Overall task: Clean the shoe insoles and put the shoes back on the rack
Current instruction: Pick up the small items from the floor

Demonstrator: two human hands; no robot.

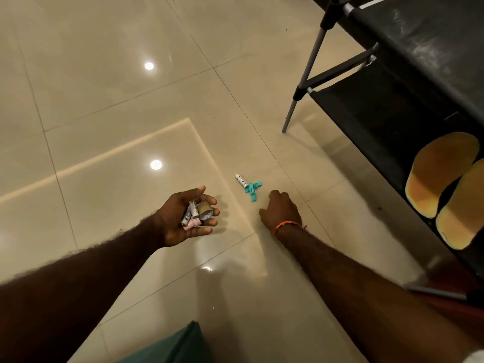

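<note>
1. A side step seems to be in hand: small loose things are being gathered from the tiled floor [131,106] beside the shoe rack [408,74]. It is not the cleaning of insoles itself.
2. The left hand [188,218] is turned palm up and cupped. Several small items are held in it: white printed tubes, a pink piece and a small brown roll [204,210].
3. The right hand [281,208] is lowered close to the floor, back upward. Its fingers are hidden from the camera, so it cannot be told how far they are curled. Nothing is seen in its grip.
4. A white printed tube [241,180] and a teal clip [252,189] lie touching on the floor, just beside the right hand.
5. The pair of tan slippers [445,189] is already placed on the lower shelf of the rack, soles outward.
6. The next move probably calls for a pinch on the tube and clip, then a transfer to the left palm.
7. Dark print is seen on the white tubes, but it is too small to be read. No brand can be named.
</note>
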